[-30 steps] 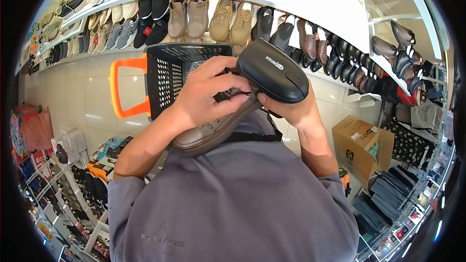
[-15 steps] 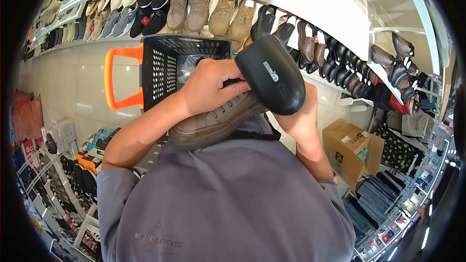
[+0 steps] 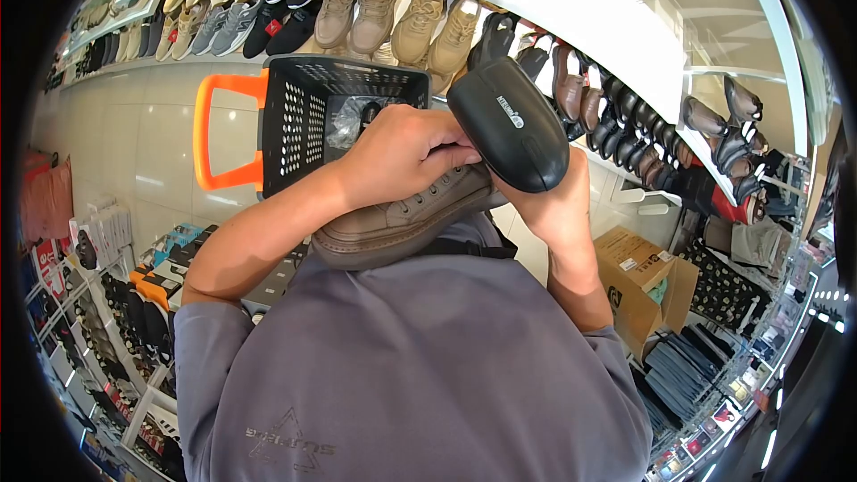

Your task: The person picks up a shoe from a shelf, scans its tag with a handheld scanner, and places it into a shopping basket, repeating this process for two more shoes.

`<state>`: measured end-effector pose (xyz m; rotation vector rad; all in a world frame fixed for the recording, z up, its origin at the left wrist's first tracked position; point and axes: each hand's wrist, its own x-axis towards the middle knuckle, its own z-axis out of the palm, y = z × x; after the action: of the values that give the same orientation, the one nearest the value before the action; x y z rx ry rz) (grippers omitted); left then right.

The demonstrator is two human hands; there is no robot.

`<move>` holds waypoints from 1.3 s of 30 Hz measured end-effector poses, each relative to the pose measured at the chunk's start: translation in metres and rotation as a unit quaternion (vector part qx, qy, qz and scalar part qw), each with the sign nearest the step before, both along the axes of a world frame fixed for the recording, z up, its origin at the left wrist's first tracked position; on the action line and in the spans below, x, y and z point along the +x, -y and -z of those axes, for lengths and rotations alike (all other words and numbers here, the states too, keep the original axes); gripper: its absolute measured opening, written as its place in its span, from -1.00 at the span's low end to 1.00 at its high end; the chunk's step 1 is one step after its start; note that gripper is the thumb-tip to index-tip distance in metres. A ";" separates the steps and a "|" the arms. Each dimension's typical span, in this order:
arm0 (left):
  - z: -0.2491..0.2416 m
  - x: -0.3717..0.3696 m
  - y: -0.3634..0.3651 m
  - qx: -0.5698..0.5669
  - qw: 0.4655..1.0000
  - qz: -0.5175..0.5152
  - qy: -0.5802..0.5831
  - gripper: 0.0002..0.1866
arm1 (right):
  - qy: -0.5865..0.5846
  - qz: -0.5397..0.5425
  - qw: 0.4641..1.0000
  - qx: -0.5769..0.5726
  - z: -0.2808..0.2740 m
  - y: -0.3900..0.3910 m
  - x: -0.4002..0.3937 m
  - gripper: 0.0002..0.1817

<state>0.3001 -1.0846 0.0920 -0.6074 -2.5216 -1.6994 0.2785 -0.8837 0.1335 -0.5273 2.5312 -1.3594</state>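
In the head view, my left hand point(image 3: 402, 147) is closed at the top of a brown lace-up shoe point(image 3: 379, 228), fingers bent in at its opening. What the fingertips pinch there is hidden. The shoe lies close against my chest, toe toward the left, with a thick brown sole. My right hand point(image 3: 549, 192) is closed beneath a black barcode scanner point(image 3: 511, 125) with white lettering on its rounded head. The scanner's head covers its handle, most of my right fingers and the heel end of the shoe.
A black shopping basket point(image 3: 290, 120) with an orange handle point(image 3: 205, 134) stands ahead, clear plastic inside. Shelves of shoes point(image 3: 375, 13) run across the front and right. An open cardboard box point(image 3: 638, 272) stands on the floor at right, near folded jeans point(image 3: 687, 366). Racks fill the left side.
The scanner's head has shifted slightly right and up and tilted a little. My left hand keeps its closed hold at the shoe. The view has moved slightly.
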 end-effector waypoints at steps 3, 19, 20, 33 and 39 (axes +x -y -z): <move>0.000 0.001 0.000 0.009 1.000 0.001 0.006 -0.88 | -0.001 0.010 1.000 0.003 0.001 0.000 0.001 -0.67; 0.003 0.003 0.000 0.016 0.999 0.024 0.036 -0.86 | 0.028 0.042 0.999 -0.016 0.016 -0.012 -0.007 -0.63; 0.002 0.003 0.001 0.015 0.999 0.025 0.037 -0.86 | 0.047 0.018 0.999 0.011 0.018 -0.015 -0.008 -0.63; -0.015 0.008 0.003 -0.037 0.998 0.008 -0.042 -0.79 | 0.160 0.003 0.983 -0.085 -0.009 -0.028 -0.007 -0.63; -0.024 0.008 0.007 0.050 0.995 -0.031 0.080 -0.68 | 0.137 -0.008 0.985 -0.106 -0.015 -0.035 -0.004 -0.62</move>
<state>0.3077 -1.0914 0.1162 -0.3962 -2.5086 -1.9085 0.2742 -0.8484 0.1488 -0.3670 2.1761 -1.5847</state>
